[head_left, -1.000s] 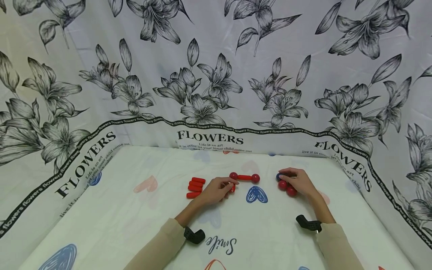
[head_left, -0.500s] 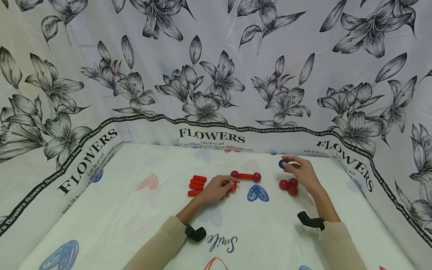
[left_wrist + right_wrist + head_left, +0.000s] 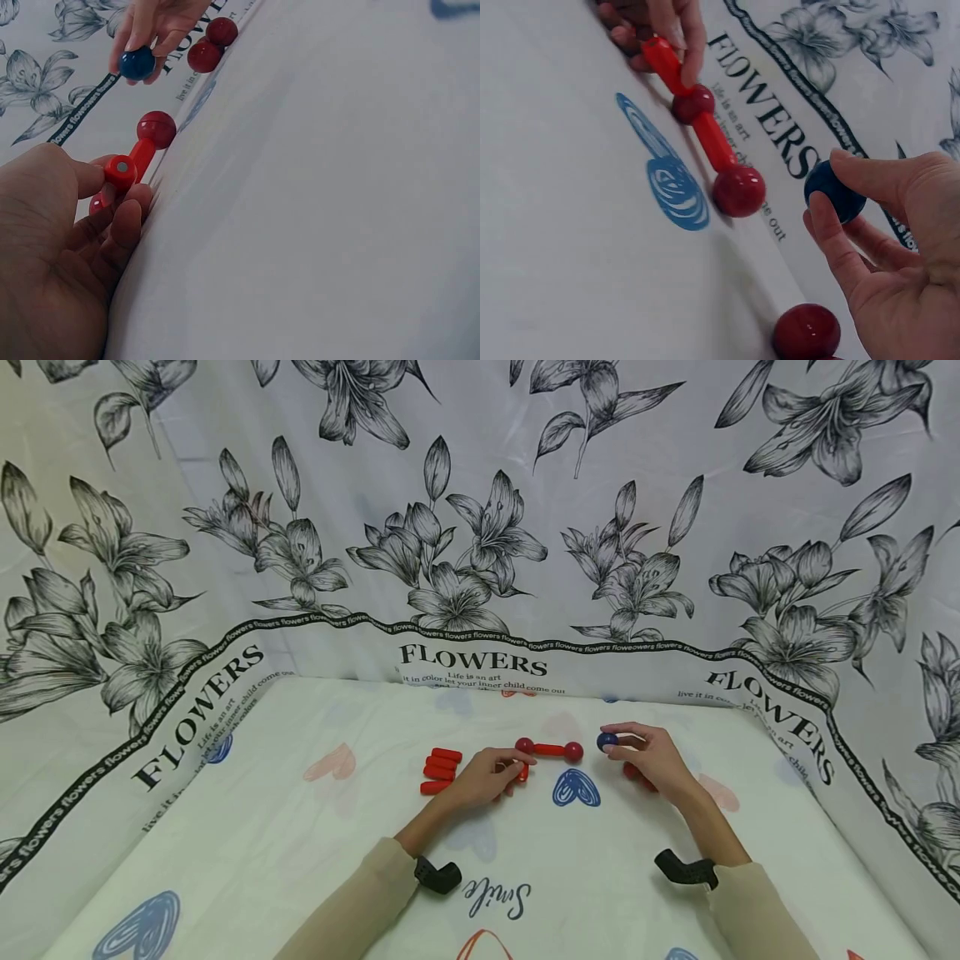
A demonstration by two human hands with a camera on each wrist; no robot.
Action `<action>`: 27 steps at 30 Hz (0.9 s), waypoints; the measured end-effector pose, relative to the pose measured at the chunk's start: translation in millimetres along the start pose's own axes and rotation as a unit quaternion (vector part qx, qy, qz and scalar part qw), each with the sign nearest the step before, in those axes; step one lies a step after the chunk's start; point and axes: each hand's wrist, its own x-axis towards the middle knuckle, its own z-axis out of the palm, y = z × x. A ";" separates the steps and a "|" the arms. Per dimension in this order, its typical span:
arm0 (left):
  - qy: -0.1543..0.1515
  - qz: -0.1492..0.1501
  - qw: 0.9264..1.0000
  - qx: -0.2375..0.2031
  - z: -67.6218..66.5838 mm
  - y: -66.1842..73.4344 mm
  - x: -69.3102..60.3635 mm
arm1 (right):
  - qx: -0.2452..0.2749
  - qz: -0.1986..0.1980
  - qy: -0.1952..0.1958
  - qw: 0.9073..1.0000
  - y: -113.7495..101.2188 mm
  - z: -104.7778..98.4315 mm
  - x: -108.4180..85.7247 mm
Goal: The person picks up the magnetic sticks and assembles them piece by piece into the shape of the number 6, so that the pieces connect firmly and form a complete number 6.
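Note:
My left hand (image 3: 483,777) pinches a red rod (image 3: 121,171) between thumb and fingers; a small grey disc shows in the rod's end. Just beyond it lies a red rod (image 3: 549,750) with a dark red ball at either end, the right ball (image 3: 573,752) and the left ball (image 3: 524,746). In the right wrist view the held rod appears to meet the nearer ball; whether they are joined I cannot tell. My right hand (image 3: 656,760) holds a dark blue ball (image 3: 835,192) by its fingertips, above the cloth and right of the rod with balls.
Several loose red rods (image 3: 440,762) lie side by side left of my left hand. Dark red balls (image 3: 204,57) cluster under my right hand, partly hidden in the head view. A white printed cloth (image 3: 300,860) covers the table, and a flowered curtain (image 3: 480,560) stands behind.
My right hand lifted the blue ball away from the red balls, first up and back, then left toward the rod with two balls. My left hand stays nearly still.

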 end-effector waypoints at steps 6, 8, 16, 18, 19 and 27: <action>-0.002 -0.005 1.000 -0.001 -2.0 2.2 -1.6 | -0.001 -0.021 -0.017 1.000 2.7 23.3 -6.2; -0.003 -0.002 1.000 0.000 -2.0 2.5 -1.5 | 0.004 -0.028 -0.020 0.999 4.1 30.2 -8.5; -0.001 0.004 1.000 -0.002 -0.3 -0.5 1.4 | 0.030 -0.041 -0.055 0.997 2.5 64.5 -15.4; 0.000 0.007 1.000 -0.002 -0.2 -1.3 2.0 | 0.036 -0.046 -0.061 0.996 1.3 73.5 -17.2; 0.000 0.008 1.000 -0.001 -0.3 -1.2 1.9 | 0.035 -0.050 -0.062 0.996 0.7 77.6 -18.2; -0.002 0.005 1.000 0.001 -0.8 2.9 0.9 | 0.020 -0.072 -0.068 0.995 -17.2 100.3 -30.6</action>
